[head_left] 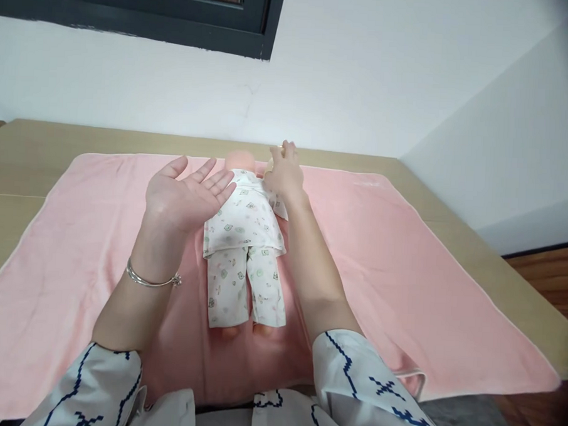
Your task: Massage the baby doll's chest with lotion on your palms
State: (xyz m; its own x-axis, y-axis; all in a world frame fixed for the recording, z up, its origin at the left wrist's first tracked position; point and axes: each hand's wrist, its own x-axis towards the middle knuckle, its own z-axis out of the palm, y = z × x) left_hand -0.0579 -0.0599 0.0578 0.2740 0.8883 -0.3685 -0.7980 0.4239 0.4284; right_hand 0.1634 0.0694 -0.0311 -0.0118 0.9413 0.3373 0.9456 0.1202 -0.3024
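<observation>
Apparently, we are handling a small pale thing (269,166) beside the head of the doll (246,217), which is lying flat near the middle of the pink blanket (376,261), feet toward us. For this, we are judging that a slow, light touch is working best: steadying the doll's near shoulder with the left hand (187,197) and keeping the right forearm clear of the doll's sleeve (279,208), so nothing is dragging. Our right hand (286,172) is reaching far out, its back facing us, the arm nearly straight along the doll's side; its fingers are hiding much of the pale thing, so we are not able to tell whether they are gripping it. Our left hand is hanging palm up over the doll's other side, fingers apart, holding nothing, the wrist above the bracelet (152,281) bending slightly
</observation>
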